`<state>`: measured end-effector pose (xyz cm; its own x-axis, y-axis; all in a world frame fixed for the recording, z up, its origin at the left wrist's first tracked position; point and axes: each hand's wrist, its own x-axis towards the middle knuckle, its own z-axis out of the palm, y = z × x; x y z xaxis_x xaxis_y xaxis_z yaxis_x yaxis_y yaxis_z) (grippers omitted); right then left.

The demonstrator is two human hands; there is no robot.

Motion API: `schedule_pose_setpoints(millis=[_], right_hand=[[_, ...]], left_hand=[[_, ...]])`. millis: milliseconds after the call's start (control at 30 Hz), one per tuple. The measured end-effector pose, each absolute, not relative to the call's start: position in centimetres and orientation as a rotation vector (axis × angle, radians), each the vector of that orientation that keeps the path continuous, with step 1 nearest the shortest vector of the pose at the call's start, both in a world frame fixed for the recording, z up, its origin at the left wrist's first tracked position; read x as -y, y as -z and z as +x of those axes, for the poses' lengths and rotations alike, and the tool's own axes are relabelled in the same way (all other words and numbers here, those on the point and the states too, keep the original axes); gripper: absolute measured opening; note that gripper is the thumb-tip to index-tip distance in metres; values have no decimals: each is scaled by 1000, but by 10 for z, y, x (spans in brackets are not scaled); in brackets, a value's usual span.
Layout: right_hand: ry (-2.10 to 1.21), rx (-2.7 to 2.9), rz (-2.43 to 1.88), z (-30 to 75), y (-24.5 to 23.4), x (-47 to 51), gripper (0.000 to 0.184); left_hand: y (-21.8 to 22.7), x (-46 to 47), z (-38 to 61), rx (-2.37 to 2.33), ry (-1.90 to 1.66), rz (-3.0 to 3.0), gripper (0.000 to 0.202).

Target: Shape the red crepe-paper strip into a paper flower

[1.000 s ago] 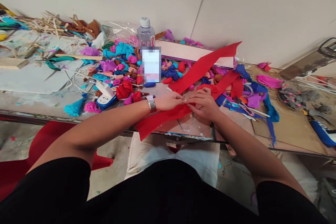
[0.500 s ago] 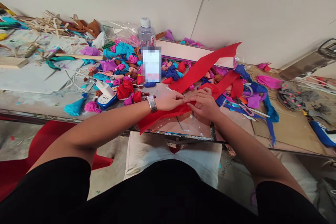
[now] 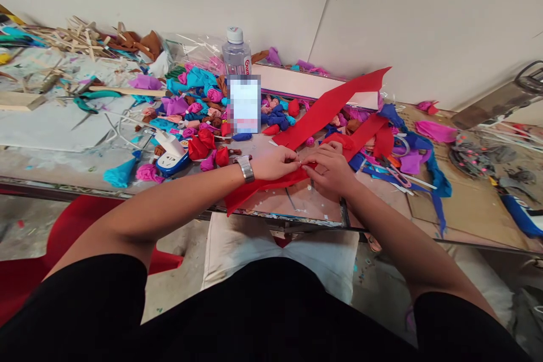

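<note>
My left hand [image 3: 278, 164], with a watch [image 3: 245, 169] on its wrist, is closed in a pinch above the table's front edge. Its fingertips meet those of my right hand [image 3: 333, 171], which is also pinched shut. Between them they grip a red fabric-like strip [image 3: 258, 188], whose loose end runs left under my left wrist. The exact spot of the pinch is partly covered by the fingers. Just beyond my hands, a wide red strip [image 3: 331, 107] and another red strip [image 3: 367, 134] lie slanting over the pile.
Rolled colourful fabric flowers [image 3: 201, 144] crowd the middle, around a drink bottle [image 3: 236, 54] and a blurred phone-like screen [image 3: 245, 106]. A power strip [image 3: 173, 159] sits left, green-handled pliers [image 3: 91, 99] farther left. Pink-handled scissors [image 3: 399, 174] and cardboard [image 3: 470, 198] lie right.
Both hands stay in almost the same place, with only a slight shift of the fingertips at the red strip. Nothing else has visibly moved.
</note>
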<state>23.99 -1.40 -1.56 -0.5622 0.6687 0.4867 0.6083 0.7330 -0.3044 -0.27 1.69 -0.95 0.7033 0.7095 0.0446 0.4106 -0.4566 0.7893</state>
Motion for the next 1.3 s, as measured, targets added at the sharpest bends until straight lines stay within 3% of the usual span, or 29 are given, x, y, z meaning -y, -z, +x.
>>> schedule_pose_setpoints(millis=[767,1300], right_hand=[[-154,2344,-976,237,13,18,9],[-182,2372,-995,240,14,17,15]], left_hand=[[-2,-3,-1,-899,-521,2283,33],[-1,-5,-3,-901,-537,2304,31]])
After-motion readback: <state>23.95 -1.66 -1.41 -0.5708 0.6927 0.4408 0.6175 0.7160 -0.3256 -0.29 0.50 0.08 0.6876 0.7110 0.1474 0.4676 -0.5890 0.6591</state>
